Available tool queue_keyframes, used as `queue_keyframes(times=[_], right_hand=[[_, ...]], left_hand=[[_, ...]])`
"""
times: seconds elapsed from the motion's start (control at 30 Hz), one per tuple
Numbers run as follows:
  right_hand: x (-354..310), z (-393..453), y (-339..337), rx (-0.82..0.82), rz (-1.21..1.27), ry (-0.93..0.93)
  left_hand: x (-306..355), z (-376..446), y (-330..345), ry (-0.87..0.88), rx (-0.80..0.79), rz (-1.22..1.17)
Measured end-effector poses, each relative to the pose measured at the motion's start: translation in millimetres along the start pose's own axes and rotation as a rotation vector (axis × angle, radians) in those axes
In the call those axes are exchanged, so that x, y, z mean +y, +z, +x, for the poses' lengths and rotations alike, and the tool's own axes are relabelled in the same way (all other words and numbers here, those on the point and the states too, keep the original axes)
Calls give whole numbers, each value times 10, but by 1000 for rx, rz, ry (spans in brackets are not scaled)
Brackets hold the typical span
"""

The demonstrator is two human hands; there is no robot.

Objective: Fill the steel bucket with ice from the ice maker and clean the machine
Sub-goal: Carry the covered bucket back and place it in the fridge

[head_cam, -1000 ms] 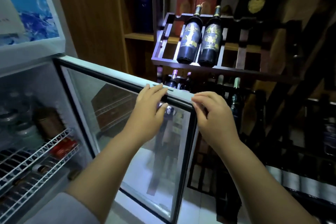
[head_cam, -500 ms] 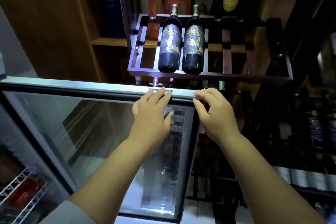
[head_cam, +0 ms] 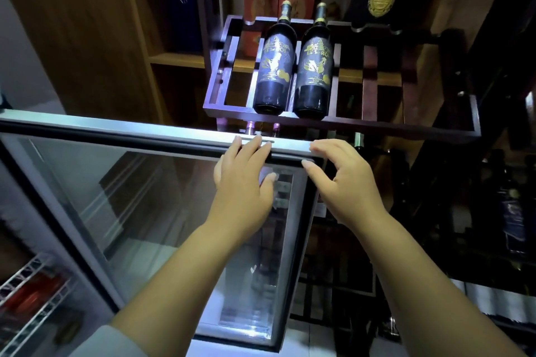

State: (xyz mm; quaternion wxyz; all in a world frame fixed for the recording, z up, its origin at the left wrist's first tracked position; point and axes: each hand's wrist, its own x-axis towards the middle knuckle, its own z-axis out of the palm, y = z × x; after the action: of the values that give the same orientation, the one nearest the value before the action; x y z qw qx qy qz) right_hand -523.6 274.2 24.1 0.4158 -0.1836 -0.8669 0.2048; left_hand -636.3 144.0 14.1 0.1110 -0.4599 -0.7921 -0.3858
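Note:
No steel bucket or ice maker shows in the head view. A glass fridge door stands swung open in front of me. My left hand lies on its top frame, fingers straight over the silver top edge and thumb against the glass side. My right hand is at the door's top right corner, where curled fingers on the top edge and the thumb on the black seal pinch the frame.
A dark wooden wine rack just beyond the door holds two bottles, with more bottles below. Wooden shelving with boxes stands behind. White wire fridge shelves with red items sit at lower left. Dark bottle racks fill the right side.
The view has swung right and up, so the fridge interior has mostly left the frame. The door now looks wider across the view. Both hands stay on its top edge.

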Motion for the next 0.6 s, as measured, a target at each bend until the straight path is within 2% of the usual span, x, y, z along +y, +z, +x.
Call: queue_keyframes(times=[0.13, 0.23, 0.37, 0.6], right_hand=[[-17, 50, -102, 15, 85, 8], [-93, 66, -191, 28, 155, -31], [-203, 12, -239, 2, 248, -126], [-367, -211, -210, -168, 382, -266]], left_hand=[[96, -79, 11, -67, 182, -229], [162, -169, -11, -102, 302, -266], [234, -322, -77, -147, 362, -237], [369, -838, -261, -280, 413, -172]])
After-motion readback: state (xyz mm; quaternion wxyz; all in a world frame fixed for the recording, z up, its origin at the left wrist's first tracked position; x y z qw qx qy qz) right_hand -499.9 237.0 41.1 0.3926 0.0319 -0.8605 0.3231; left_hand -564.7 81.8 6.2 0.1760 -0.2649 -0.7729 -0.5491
